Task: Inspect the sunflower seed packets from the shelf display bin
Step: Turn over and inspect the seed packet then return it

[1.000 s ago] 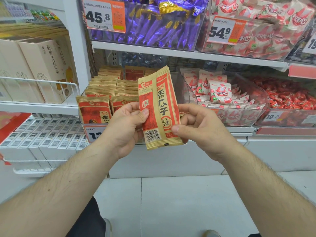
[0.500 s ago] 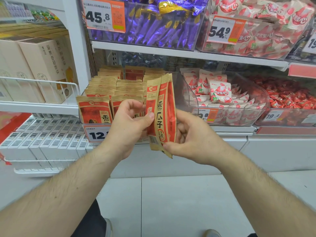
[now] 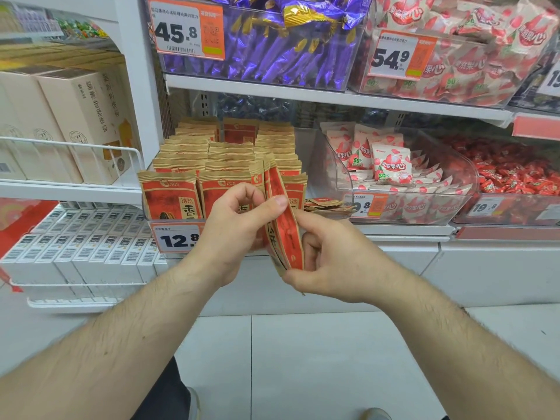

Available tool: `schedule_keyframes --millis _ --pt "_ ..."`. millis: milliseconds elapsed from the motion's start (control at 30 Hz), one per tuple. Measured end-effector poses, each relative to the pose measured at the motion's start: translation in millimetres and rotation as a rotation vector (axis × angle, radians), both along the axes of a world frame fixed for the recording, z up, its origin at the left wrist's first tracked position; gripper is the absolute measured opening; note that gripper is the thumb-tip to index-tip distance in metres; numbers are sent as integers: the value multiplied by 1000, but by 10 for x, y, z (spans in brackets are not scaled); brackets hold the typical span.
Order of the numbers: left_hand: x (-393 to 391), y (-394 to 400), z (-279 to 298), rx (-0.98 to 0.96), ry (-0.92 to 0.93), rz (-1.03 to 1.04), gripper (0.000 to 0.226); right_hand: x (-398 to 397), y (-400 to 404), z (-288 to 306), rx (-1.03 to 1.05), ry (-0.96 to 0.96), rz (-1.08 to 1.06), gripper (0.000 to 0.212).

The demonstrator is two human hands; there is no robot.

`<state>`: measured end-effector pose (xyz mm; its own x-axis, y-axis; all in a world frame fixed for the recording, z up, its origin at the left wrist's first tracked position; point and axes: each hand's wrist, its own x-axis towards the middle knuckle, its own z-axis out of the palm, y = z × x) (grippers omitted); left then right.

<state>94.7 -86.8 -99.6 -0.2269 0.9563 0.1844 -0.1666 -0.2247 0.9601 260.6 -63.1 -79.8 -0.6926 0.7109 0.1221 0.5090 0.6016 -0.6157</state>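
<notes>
The shelf (image 3: 303,97) carries the display bin (image 3: 188,225), full of upright seed packets (image 3: 230,153). In front, the left hand (image 3: 233,234) and right hand (image 3: 336,256) pinch 2 packets (image 3: 283,219) edge-on, probably to check them.

The held seed packets (image 3: 283,219) are turned nearly edge-on, so their printed faces cannot be read, and their lower ends are covered by the right hand (image 3: 336,256). The left hand (image 3: 236,231) hides the end of the price tag (image 3: 178,237), which reads only "12.8". Both forearms run off the bottom edge. A tag at the far right (image 3: 553,80) is cut off. Small print on the upper price tags (image 3: 188,28) is too fine to read.
</notes>
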Motion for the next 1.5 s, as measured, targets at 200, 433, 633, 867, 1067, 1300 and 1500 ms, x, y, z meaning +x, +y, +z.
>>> schedule_keyframes --millis 200,433,633,867,1067,1300,1500 --pt "-3 0 -42 29 24 -85 30 -7 44 7 -68 251 -92 34" --pt "22 11 -82 12 34 -180 12 19 75 15 -114 355 -238 50" --pt "47 -12 -59 -13 28 -216 22 9 90 20 -90 335 -270 52" --pt "83 -37 -36 -32 -18 -269 21 10 119 10 -92 311 -289 45" --pt "31 -6 -64 -48 -51 -285 20 18 107 42 -173 319 -207 31" --pt "55 -54 22 -38 -97 -266 13 53 132 41 -289 307 -104 15" --pt "46 -46 12 -39 -106 -271 11 57 143 35 -293 312 -89 18"
